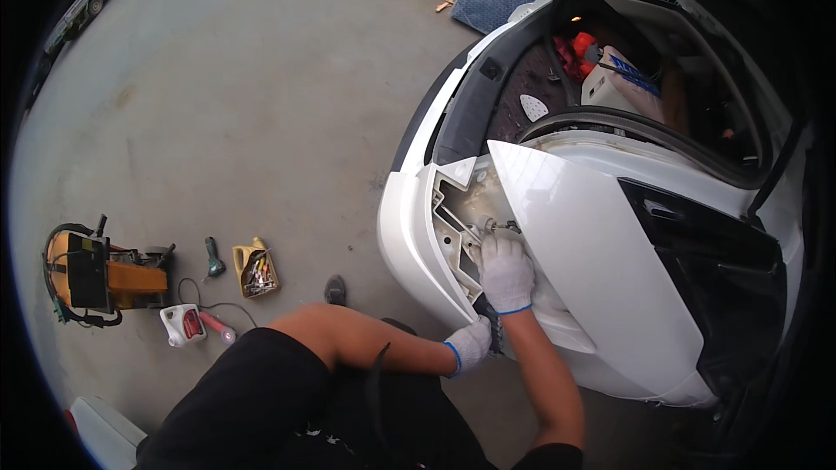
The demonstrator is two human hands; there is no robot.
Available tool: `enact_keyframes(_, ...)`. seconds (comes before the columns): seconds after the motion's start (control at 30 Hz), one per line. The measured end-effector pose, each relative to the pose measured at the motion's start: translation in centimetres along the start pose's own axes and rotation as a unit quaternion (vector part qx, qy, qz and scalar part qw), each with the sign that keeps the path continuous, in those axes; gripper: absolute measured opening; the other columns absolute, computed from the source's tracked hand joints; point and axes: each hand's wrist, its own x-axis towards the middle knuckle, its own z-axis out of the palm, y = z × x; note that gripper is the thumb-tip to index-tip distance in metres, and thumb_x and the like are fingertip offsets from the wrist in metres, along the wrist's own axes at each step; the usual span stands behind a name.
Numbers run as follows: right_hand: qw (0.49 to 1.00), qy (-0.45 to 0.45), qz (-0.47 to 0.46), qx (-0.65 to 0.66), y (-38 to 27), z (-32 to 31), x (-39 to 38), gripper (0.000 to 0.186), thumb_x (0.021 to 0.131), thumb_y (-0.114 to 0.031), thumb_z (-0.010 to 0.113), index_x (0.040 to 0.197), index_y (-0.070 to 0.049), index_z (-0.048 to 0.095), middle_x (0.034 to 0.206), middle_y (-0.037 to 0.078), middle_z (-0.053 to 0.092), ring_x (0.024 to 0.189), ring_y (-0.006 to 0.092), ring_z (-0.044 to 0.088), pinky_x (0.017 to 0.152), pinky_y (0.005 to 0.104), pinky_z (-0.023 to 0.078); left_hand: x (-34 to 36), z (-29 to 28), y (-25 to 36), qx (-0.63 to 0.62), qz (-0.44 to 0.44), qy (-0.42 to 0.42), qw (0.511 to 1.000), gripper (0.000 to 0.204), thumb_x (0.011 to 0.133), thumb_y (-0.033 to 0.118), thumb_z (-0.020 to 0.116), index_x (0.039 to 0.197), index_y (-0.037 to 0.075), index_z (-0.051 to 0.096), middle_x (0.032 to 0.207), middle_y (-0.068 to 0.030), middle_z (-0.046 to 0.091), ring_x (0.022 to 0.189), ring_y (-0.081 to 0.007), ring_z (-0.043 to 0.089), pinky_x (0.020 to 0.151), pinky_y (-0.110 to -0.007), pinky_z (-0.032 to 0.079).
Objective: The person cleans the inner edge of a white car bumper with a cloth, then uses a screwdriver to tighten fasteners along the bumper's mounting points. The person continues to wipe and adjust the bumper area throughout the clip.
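You are working at the rear corner of a white car, where the exposed pale body recess [481,194] lies between the smooth white curved bumper [402,248] on the left and the broad glossy white side panel [570,226] on the right. Your right hand [507,277], in a white knitted glove with a blue cuff, reaches into that opening, its fingers bent beside a small metallic fitting [503,226]; whether they grasp it or only touch it, you cannot tell from here. Your left hand [470,344], gloved alike, sits at the bumper's near end with curled fingers, and its hold is partly hidden too: it may be gripping the edge or just bracing it.

The step in hand looks like close work on the fitting and the bumper's mounting edge. The next move seems to call for a steady left hand at the bumper and small, careful finger motions on the right, clear of the painted edges.

On the floor to your left, a cut-open yellow plastic jug [239,259] holds assorted hand tools.
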Motion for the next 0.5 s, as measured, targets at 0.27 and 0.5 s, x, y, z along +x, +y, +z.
enact_keyframes(0.27, 0.996, -0.083, 0.013, 0.043, 0.4, 0.3, 0.8, 0.032, 0.097, -0.038, 0.062, 0.105, -0.008, 0.069, 0.094, 0.012, 0.067, 0.087, 0.0304, 0.066, 0.072, 0.0443, 0.056, 0.9, 1.1, 0.6, -0.006, -0.021, -0.011, 1.0, 0.029, 0.086, 0.024, 0.059, 0.098, 0.008, 0.079, 0.099, -0.016, 0.073, 0.092, -0.0336, 0.065, 0.08, -0.048, 0.047)
enact_keyframes(0.5, 0.973, -0.165, 0.065, 0.149, 0.4, -1.2, 1.8, 0.036, 0.101, -0.036, 0.057, 0.11, -0.005, 0.072, 0.095, 0.018, 0.069, 0.089, 0.0372, 0.068, 0.077, 0.0493, 0.055, 0.4, 0.2, 0.5, 0.033, -0.004, -0.024, 0.999, 0.03, 0.085, 0.023, 0.059, 0.1, 0.004, 0.078, 0.098, -0.0162, 0.072, 0.093, -0.0343, 0.065, 0.081, -0.048, 0.048)
